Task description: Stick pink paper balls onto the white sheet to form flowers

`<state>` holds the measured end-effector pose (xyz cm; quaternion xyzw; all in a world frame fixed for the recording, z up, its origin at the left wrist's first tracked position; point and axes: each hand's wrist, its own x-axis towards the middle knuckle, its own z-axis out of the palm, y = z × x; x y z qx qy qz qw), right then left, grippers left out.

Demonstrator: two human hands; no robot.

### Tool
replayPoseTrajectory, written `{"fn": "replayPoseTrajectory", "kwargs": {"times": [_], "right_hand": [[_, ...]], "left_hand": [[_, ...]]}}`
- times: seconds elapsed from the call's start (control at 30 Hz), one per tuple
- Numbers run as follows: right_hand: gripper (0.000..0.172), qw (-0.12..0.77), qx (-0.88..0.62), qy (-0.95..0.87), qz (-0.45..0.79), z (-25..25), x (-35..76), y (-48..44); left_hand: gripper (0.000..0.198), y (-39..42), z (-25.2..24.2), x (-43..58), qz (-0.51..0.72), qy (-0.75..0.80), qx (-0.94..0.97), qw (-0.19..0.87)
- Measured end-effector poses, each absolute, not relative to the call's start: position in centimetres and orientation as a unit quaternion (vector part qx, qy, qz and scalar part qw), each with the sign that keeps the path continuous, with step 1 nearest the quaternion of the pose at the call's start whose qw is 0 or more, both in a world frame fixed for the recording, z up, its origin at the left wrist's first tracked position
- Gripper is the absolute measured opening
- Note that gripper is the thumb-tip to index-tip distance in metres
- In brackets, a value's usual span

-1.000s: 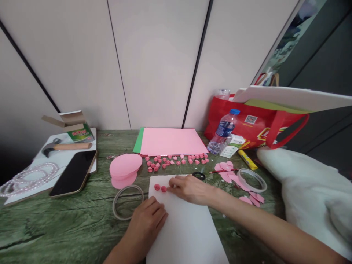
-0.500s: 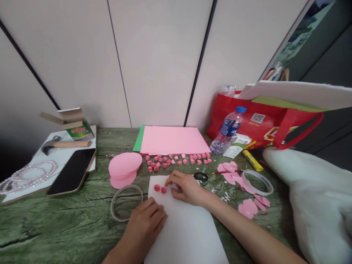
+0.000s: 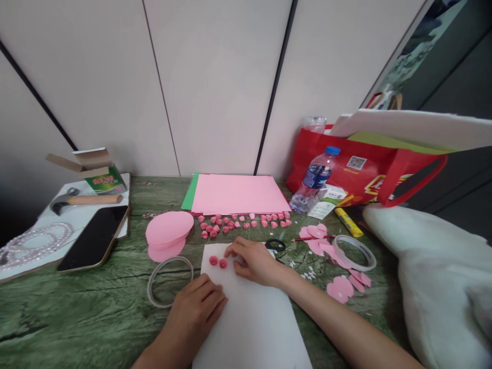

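Observation:
A white sheet or board (image 3: 253,323) lies lengthwise before me, with two pink rolled paper roses (image 3: 223,263) side by side near its far left corner. My left hand (image 3: 198,306) rests on the sheet's left edge, fingers laid out close together and holding nothing I can see. Over the far end of the sheet, my right hand (image 3: 254,261) has its fingertips just beside the right-hand rose. Its thumb and forefinger are apart, with white sheet showing between them. Beyond the sheet sit several more pink paper roses (image 3: 231,224) in loose rows.
Pink card sheets (image 3: 240,193) lie behind the roses. Tape rolls (image 3: 151,287) flank both hands, and pink paper discs (image 3: 169,229) are stacked left. Black-handled scissors (image 3: 275,245), a pencil (image 3: 303,239), a bottle (image 3: 317,177) and a red bag (image 3: 361,169) are right; a hammer (image 3: 90,200) and phone (image 3: 94,238) left.
The whole view has shifted slightly, so everything appears a little further left. Both hands keep nearly the same pose over the sheet, and the two roses stay in place.

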<state>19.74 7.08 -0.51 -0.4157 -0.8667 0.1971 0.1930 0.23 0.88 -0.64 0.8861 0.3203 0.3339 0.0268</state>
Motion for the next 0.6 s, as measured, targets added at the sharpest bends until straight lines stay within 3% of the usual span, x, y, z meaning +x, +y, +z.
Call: {"fn": "replayPoseTrajectory", "kwargs": {"times": [0.13,0.3,0.6], "right_hand": [[0.021,0.202,-0.414,-0.866,0.195,-0.57,19.66,7.13],[0.028,0.223,-0.411,-0.860,0.206,-0.77,19.72,7.20],[0.008,0.218,-0.421,-0.854,0.214,-1.13,19.77,7.84]], "left_hand": [[0.021,0.92,-0.78,0.23,0.335,0.318,0.887,0.023],[0.020,0.94,-0.82,0.23,0.330,0.319,0.888,0.024],[0.018,0.92,-1.18,0.08,0.323,0.325,0.888,0.031]]}}
